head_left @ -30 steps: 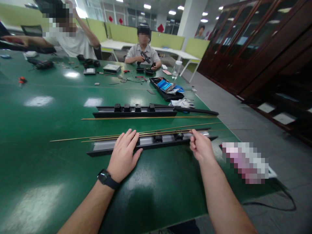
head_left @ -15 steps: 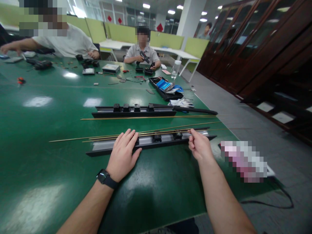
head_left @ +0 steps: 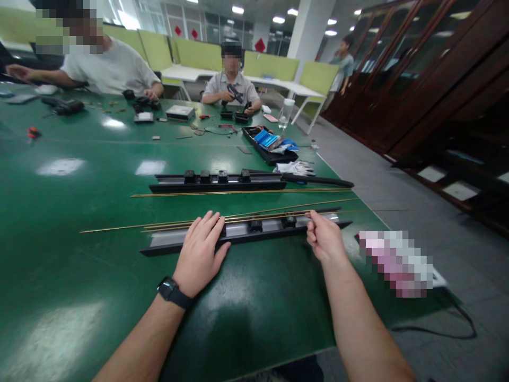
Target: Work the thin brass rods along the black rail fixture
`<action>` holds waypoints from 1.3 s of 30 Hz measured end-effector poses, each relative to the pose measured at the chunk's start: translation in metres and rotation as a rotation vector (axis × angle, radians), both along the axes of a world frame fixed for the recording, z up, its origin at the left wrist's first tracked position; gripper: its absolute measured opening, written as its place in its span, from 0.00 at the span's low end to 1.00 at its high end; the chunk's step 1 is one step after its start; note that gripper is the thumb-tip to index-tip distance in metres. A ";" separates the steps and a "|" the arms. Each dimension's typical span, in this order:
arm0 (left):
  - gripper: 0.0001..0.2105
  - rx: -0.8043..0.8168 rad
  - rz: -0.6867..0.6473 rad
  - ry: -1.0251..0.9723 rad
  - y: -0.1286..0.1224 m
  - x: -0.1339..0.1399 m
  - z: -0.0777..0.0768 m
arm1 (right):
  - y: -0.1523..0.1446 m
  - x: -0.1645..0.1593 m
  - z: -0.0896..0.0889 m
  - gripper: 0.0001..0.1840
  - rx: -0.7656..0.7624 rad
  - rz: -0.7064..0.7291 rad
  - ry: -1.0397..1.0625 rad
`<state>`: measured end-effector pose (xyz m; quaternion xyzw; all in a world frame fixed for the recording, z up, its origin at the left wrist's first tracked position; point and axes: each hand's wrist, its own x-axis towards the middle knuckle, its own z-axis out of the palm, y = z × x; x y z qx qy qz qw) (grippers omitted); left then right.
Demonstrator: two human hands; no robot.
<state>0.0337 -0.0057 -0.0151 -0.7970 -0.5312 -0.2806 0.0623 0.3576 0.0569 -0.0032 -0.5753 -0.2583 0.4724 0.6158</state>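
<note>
A long black channel rail [head_left: 270, 236] with a silvery inner face lies across the table in front of me. Small black blocks [head_left: 255, 224] sit inside it. Thin brass-coloured rods [head_left: 262, 216] run lengthwise over the rail, and some stick out past its left end. My left hand [head_left: 202, 249] rests flat, fingers stretched, across the rods and rail, hiding part of them. At the rail's right end, my right hand [head_left: 326, 236] is closed in a pinch on a brass rod; the exact contact is partly hidden by the fingers.
Beyond lies a second black rail [head_left: 218, 186] with several blocks, and more brass rods [head_left: 222, 193]. Farther back are white gloves [head_left: 296, 168], a black tray [head_left: 274, 158] and a bottle [head_left: 286, 113]. Two people sit across the green table [head_left: 99, 180]; another person stands near the cabinets.
My hands, the rail and the rods have hardly moved. The standing person in the background has come farther into view, and the left co-worker's arm has shifted.
</note>
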 end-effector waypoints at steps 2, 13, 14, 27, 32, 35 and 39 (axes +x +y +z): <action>0.26 0.003 -0.002 -0.002 0.000 0.000 0.001 | 0.001 0.001 -0.001 0.15 0.018 -0.027 -0.001; 0.27 0.001 -0.002 -0.017 -0.001 0.001 0.002 | 0.000 0.000 0.001 0.14 0.026 -0.038 0.009; 0.27 -0.001 -0.003 -0.017 -0.001 0.001 0.002 | 0.000 0.001 0.002 0.13 0.026 -0.053 0.011; 0.27 -0.004 0.003 -0.002 -0.001 0.001 0.003 | 0.000 0.003 0.001 0.15 0.023 -0.056 0.006; 0.26 0.002 0.004 0.003 -0.001 0.000 0.002 | -0.003 -0.002 0.003 0.16 0.003 0.024 0.008; 0.27 -0.006 0.001 -0.009 -0.001 0.000 0.001 | -0.002 -0.002 0.003 0.15 0.013 -0.012 0.002; 0.27 -0.014 -0.001 -0.014 -0.001 0.000 0.002 | -0.001 0.000 0.002 0.15 0.025 -0.043 0.012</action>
